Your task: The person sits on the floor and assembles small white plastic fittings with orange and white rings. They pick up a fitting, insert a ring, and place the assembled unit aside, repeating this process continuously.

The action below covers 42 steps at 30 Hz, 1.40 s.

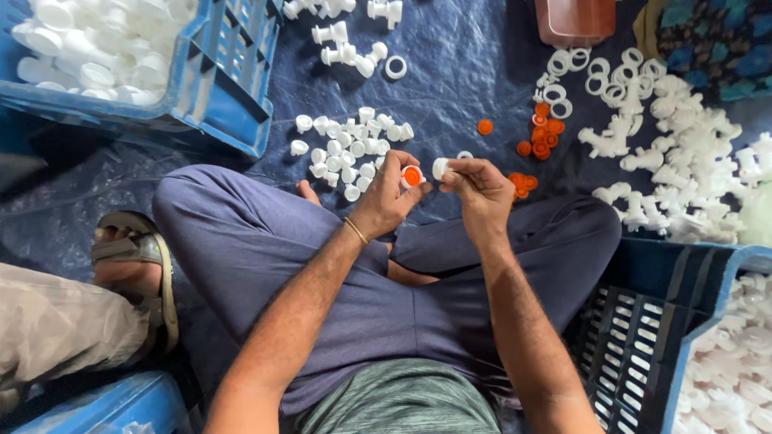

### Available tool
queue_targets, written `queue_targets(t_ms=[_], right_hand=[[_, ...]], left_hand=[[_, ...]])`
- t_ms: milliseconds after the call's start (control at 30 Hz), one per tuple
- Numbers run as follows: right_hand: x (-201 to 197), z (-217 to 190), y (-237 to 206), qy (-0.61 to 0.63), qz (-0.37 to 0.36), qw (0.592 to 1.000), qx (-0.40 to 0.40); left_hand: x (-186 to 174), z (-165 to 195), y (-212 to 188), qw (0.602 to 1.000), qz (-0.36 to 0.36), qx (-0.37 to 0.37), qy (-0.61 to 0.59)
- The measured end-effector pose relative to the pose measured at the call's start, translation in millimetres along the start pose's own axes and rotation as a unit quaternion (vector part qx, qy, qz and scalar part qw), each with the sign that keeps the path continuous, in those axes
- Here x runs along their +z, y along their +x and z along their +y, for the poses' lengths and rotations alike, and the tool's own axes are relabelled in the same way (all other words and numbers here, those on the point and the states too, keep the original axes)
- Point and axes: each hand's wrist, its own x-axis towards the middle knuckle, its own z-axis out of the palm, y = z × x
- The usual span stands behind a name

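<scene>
Item: white cap with orange insert (412, 176), at centre.
My left hand (386, 197) pinched it closed; my right hand (480, 186) gripped a white plug (440, 167) at 3 o'clock. Best aligned squarely.

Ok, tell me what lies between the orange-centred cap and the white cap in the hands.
Head view: nothing. Only a narrow gap separates the orange-centred cap in the left hand from the white cap in the right hand.

Blue crate (217, 96) of white caps sits at your upper left. Second blue crate (643, 321) at lower right. Loose orange discs (543, 137) and white rings (599, 76) lie on dark sheet (458, 72).
</scene>
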Motion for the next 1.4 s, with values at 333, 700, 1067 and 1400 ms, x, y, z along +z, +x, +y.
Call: queue_targets(t_ms=[333,700,1067,1400], right_hand=[[10.7,-9.2,-2.3,-0.139,-0.053,0.989,-0.013],[-19.0,-10.9,16.1,-0.115,-0.084,0.990,0.020],[-46.7,53.3,63.2,-0.666,-0.103,0.738,-0.015],[-4.2,40.2,109.1,-0.631,-0.083,0.753,-0.169]], left_hand=[[-2.3,12.9,1.7,0.999,-0.018,0.033,0.023],[-15.6,29.1,7.9,0.995,0.007,0.074,0.069],[-19.8,25.5,12.7,0.993,0.090,0.032,-0.073],[-23.6,18.8,21.0,0.976,0.156,-0.018,-0.149]])
